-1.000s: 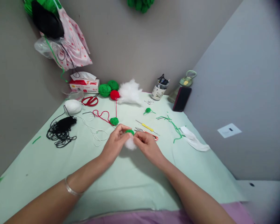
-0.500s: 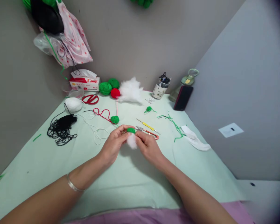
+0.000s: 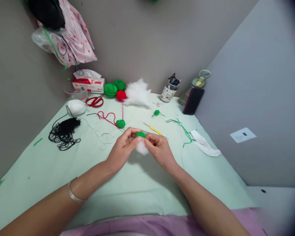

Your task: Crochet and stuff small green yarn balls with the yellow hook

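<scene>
Between my two hands is a small green crocheted piece (image 3: 140,134) with a tuft of white stuffing (image 3: 142,148) hanging from its near side. My left hand (image 3: 124,146) is closed on the green piece, its thumb against the stuffing. From the other side, my right hand (image 3: 160,151) pinches the piece and the stuffing with thumb and fingertips. How far the stuffing sits inside the green piece is hidden by my fingers. Just beyond my right hand lies a yellow-handled crochet hook (image 3: 155,130). A small green yarn ball (image 3: 120,123) rests beyond my left hand.
Along the back stand a tissue box (image 3: 88,85), green yarn balls (image 3: 110,90), a red yarn ball (image 3: 121,95), a heap of white stuffing (image 3: 138,93), a pen cup (image 3: 167,93) and a phone (image 3: 193,101). Red scissors (image 3: 94,102) and tangled black yarn (image 3: 65,131) lie left.
My right hand has shifted slightly up and right, now covering the orange-handled tool. Less of the white tuft hangs below the green piece. The whole view has tilted down a little.
</scene>
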`<state>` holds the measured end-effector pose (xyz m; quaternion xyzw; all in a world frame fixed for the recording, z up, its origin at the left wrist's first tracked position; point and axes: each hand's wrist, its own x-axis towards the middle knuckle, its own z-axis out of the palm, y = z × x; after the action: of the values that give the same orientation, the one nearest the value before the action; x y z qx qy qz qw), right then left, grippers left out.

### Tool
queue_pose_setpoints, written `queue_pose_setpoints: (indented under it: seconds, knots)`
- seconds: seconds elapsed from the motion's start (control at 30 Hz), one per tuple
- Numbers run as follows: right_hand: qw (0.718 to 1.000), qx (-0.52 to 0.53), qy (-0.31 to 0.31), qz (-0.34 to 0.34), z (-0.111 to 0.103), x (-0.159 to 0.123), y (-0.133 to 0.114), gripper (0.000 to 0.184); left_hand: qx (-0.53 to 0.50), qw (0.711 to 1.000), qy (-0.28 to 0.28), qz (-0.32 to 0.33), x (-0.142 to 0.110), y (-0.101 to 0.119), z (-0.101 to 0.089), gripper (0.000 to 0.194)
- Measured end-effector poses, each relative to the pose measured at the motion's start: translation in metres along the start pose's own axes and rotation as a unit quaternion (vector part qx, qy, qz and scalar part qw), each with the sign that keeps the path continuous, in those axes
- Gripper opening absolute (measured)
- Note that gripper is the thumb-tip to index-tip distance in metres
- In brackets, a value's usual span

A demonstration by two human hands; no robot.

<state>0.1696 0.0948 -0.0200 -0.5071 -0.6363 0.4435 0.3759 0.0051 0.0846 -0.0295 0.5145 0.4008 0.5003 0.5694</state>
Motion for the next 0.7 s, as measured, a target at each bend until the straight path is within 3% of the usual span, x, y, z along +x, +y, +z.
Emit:
queue_pose_setpoints:
  seconds: [0.13, 0.33, 0.47, 0.6, 0.7]
  knots:
    - [0.999, -0.030, -0.005, -0.016, -0.004, -0.004, -0.003, 0.032, -0.004, 1.000, -0.017, -0.003, 0.004, 0.000, -0.002, 0.022]
    - [0.982, -0.155, -0.046, -0.098, 0.006, -0.018, -0.008, 0.021, 0.007, 0.999, 0.041, 0.006, 0.008, -0.008, 0.000, 0.008]
    - [0.993, -0.095, -0.051, -0.054, 0.013, -0.016, -0.003, 0.021, 0.013, 0.998, 0.059, -0.014, 0.006, -0.013, 0.003, 0.005]
    - [1.000, -0.009, -0.026, -0.004, 0.008, -0.004, 0.003, 0.028, 0.007, 0.999, 0.030, -0.021, 0.003, -0.006, 0.002, 0.006]
    - [1.000, 0.003, 0.001, 0.008, 0.000, 0.000, 0.001, 0.034, 0.000, 1.000, -0.003, -0.011, 0.004, -0.001, 0.000, 0.019]
